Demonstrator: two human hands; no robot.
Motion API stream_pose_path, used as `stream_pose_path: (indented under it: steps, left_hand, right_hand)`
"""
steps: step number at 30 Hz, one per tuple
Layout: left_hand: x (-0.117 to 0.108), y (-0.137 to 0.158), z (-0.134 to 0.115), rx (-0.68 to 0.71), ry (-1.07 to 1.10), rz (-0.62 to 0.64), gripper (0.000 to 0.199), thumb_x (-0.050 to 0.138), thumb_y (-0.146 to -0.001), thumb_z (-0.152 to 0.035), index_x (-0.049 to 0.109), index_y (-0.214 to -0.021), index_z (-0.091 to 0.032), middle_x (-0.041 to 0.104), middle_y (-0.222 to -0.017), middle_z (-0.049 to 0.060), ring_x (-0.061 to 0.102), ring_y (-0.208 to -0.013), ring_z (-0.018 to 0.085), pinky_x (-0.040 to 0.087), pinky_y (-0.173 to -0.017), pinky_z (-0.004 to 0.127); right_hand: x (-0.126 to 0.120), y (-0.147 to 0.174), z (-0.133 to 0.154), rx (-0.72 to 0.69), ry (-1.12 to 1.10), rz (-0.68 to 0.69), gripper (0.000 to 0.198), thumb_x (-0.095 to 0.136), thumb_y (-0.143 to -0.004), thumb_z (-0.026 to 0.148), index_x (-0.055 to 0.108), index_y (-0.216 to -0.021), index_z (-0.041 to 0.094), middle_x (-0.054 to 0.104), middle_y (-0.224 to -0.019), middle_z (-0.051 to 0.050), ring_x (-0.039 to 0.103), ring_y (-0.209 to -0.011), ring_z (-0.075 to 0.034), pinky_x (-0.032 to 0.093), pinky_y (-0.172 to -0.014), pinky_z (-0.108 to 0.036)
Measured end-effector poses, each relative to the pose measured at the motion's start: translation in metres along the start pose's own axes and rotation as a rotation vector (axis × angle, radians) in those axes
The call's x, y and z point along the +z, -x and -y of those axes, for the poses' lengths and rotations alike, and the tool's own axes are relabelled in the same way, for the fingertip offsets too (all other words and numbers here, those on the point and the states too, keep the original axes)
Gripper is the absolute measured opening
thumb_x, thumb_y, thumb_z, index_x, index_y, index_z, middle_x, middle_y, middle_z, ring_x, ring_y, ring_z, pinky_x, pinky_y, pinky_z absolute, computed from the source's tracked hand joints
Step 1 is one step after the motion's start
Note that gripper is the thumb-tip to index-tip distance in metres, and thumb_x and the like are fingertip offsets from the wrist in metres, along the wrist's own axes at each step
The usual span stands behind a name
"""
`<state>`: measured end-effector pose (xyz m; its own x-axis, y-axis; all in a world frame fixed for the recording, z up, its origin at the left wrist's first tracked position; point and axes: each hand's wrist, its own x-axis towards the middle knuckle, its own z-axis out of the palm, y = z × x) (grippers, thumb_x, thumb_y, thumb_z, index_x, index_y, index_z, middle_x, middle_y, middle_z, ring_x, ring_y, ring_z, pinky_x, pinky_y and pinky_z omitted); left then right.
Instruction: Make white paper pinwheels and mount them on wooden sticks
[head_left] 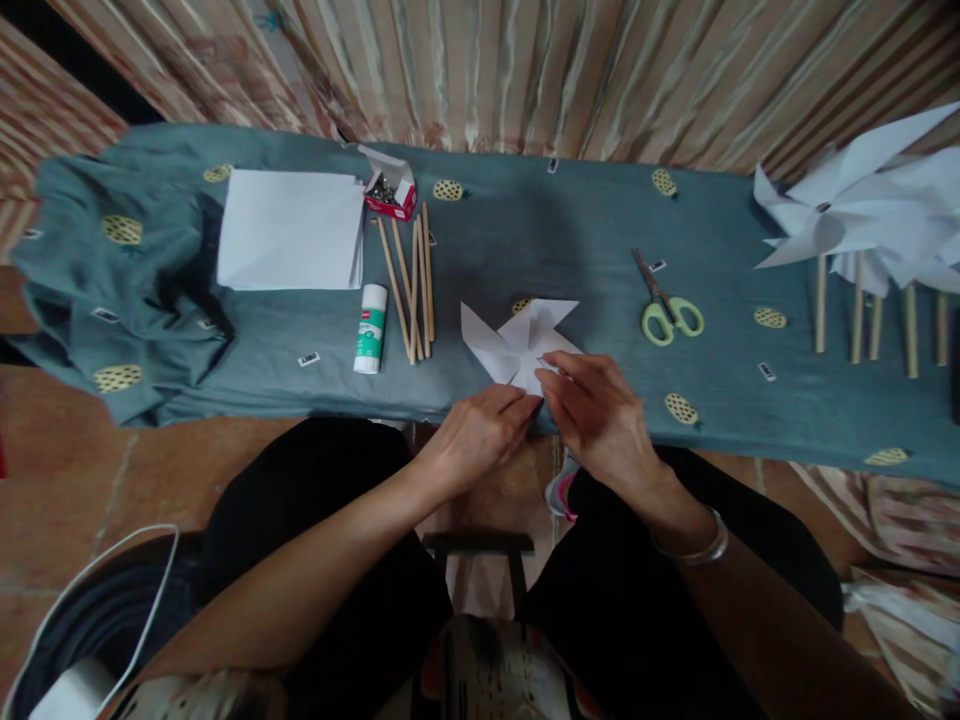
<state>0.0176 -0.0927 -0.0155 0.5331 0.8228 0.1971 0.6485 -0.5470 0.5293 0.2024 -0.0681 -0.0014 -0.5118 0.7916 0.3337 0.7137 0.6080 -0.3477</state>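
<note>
A white paper pinwheel [514, 350] lies near the front edge of the cloth-covered table, its blades curled toward the middle. My left hand [487, 425] grips its near edge, thumb and fingers pressed together on the paper. From the right, my right hand [596, 410] pinches the pinwheel's right side close to the centre, fingers bent. The two hands almost meet at the near blade, and they hide part of it. Left of the pinwheel lie several thin wooden sticks [415, 290] and a glue stick [370, 330] with a white cap.
Green-handled scissors [671, 318] lie to the right. A stack of white paper [289, 230] is at the left, beside an open red box of small metal pins [390, 190]. Finished pinwheels on sticks [847, 215] rest at the far right. Bunched tablecloth [135, 270] covers the left end.
</note>
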Motion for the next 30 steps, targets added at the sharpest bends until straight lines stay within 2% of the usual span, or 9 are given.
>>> stream_pose_path:
  steps: [4,14,21,30]
  left_hand:
    - [-0.0009,-0.0011,-0.0012,0.000,0.090,-0.001,0.024,0.046,-0.095,-0.018,0.063,-0.110,-0.012,0.067,-0.101,0.012,0.066,-0.097,0.020,0.059,-0.083,0.035]
    - [0.0006,-0.0014,-0.0018,-0.008,0.114,-0.009,0.023,0.047,-0.094,-0.015,0.065,-0.107,-0.012,0.067,-0.099,0.011,0.066,-0.094,0.020,0.059,-0.082,0.035]
    - [0.0010,-0.0019,-0.0023,-0.013,0.088,-0.023,0.022,0.046,-0.094,-0.015,0.065,-0.105,-0.012,0.068,-0.096,0.010,0.067,-0.090,0.019,0.059,-0.079,0.033]
    - [-0.0006,-0.0035,-0.0023,-0.030,0.094,-0.008,0.020,0.048,-0.093,-0.014,0.065,-0.103,-0.013,0.068,-0.095,0.008,0.067,-0.090,0.018,0.058,-0.080,0.029]
  right_hand:
    - [0.0020,0.0010,-0.0002,-0.049,0.057,-0.001,0.028,0.044,-0.095,0.017,0.059,-0.118,0.024,0.060,-0.127,-0.009,0.057,-0.112,-0.026,0.053,-0.096,-0.045]
    - [0.0016,0.0014,0.0017,0.089,-0.078,0.102,0.043,0.046,-0.094,0.020,0.054,-0.131,0.038,0.055,-0.138,-0.004,0.052,-0.125,-0.032,0.047,-0.101,-0.053]
    - [0.0048,0.0029,0.0030,0.066,-0.069,0.087,0.053,0.045,-0.093,0.018,0.042,-0.138,0.044,0.050,-0.143,-0.001,0.047,-0.131,-0.032,0.047,-0.099,-0.054]
    - [0.0054,0.0015,0.0060,0.059,0.028,0.097,0.038,0.045,-0.094,0.018,0.051,-0.129,0.033,0.049,-0.144,-0.006,0.046,-0.129,-0.033,0.044,-0.099,-0.054]
